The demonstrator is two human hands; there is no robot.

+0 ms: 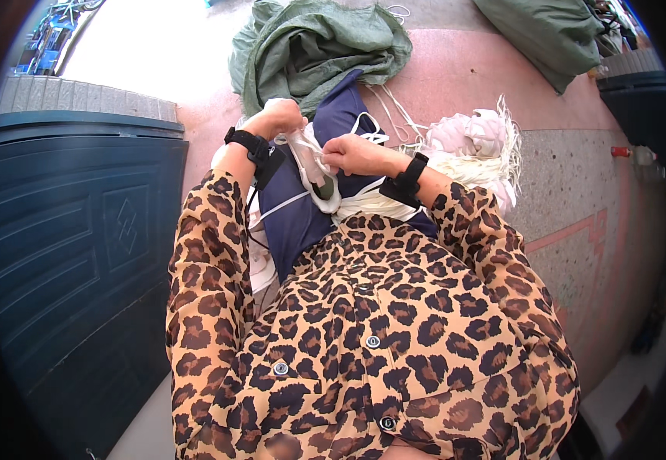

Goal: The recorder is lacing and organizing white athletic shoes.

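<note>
A white shoe upper point(327, 201) lies over my lap on dark blue cloth point(291, 222), with its greenish inside partly showing. My left hand point(277, 116) is closed on its far end. At the upper's right edge, my right hand point(354, 156) pinches what looks like a white lace; the fingertips hide most of it. A loose bundle of cream laces point(379, 204) rests across my lap, just below the right wrist. One white strand crosses the blue cloth on the left.
A crumpled green woven sack point(329, 46) stands just beyond my hands, and another green sack point(544, 38) lies at the far right. Pale pink pieces point(467, 134) with cream laces are heaped on my right. Dark blue door panels point(80, 207) line the left; a red-capped bottle point(639, 157) lies right.
</note>
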